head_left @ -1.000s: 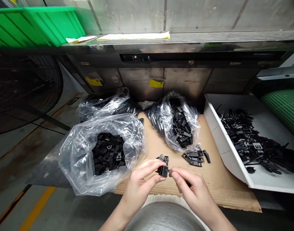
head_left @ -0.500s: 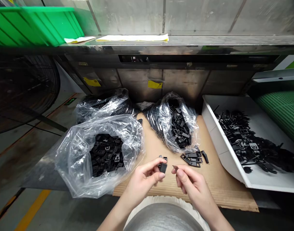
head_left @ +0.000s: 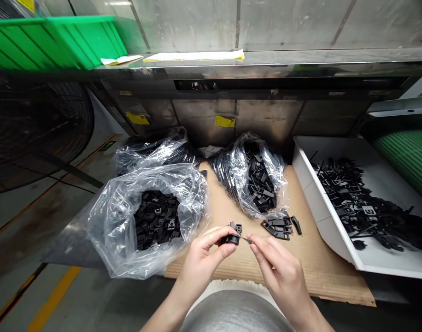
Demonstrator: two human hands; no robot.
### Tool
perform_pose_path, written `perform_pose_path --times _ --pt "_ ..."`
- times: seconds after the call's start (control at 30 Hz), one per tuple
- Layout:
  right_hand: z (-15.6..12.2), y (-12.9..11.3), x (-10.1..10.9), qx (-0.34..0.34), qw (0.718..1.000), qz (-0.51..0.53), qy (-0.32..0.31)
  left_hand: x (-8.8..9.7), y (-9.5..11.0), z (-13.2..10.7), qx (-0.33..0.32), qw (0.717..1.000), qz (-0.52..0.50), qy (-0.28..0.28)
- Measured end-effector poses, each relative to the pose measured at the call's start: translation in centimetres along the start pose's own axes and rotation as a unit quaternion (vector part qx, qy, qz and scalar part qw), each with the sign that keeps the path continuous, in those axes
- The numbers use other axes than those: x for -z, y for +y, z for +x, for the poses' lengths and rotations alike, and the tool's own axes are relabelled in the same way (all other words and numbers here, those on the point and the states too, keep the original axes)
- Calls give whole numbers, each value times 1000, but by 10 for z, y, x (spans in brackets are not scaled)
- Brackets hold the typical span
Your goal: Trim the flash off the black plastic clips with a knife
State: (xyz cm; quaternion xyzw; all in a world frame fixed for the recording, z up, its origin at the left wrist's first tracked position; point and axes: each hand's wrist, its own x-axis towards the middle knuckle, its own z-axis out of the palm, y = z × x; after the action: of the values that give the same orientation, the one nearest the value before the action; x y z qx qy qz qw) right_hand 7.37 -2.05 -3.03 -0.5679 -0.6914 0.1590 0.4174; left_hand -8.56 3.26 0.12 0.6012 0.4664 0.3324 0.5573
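Observation:
Between thumb and fingers, my left hand [head_left: 206, 258] grips a small black plastic part [head_left: 230, 239]. My right hand [head_left: 278, 260] pinches a small pointed blade [head_left: 246, 240], its tip turned left and close beside the part; whether they touch I cannot tell. Just behind the held part, another small black piece [head_left: 238, 228] shows on the cardboard [head_left: 228, 207]. Several black frame-like plastic pieces [head_left: 278, 228] lie to the right, in front of a clear plastic bag [head_left: 237, 184] full of similar pieces.
At the left stands an open clear bag [head_left: 110, 230] of black parts, with another bag [head_left: 155, 150] behind it. A white tray [head_left: 330, 221] holding black scraps is on the right. A metal shelf [head_left: 283, 57] bearing a green bin [head_left: 76, 41] crosses behind; a large fan [head_left: 41, 133] stands left.
My left hand has turned the black part from upright to lying sideways. My right hand has brought the blade left, closer to the part. The view has shifted slightly.

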Motion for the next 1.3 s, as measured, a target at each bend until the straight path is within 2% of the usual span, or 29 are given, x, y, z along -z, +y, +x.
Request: perform_pose_path --times 0.47,0.63,0.7,0.87,1.07,1.13,1.3 --pt "1 -2 1 55 998 -21 25 -1 7 -3 15 1000 20 4" --pt "-2 0 -2 45 999 -20 21 0 5 -3 13 1000 20 3" --pt "0 -1 -2 32 999 -7 5 1 3 -2 -4 1000 17 -4" --pt "9 -8 5 -41 991 89 -95 6 0 0 -66 997 16 -33" --pt "15 -10 12 -86 971 145 -169 9 -1 2 -92 994 7 -55" --pt "14 -10 12 -88 971 149 -163 9 -1 2 -98 994 2 -57" --pt "13 -11 10 -52 982 149 -102 9 3 3 -111 992 3 -66"
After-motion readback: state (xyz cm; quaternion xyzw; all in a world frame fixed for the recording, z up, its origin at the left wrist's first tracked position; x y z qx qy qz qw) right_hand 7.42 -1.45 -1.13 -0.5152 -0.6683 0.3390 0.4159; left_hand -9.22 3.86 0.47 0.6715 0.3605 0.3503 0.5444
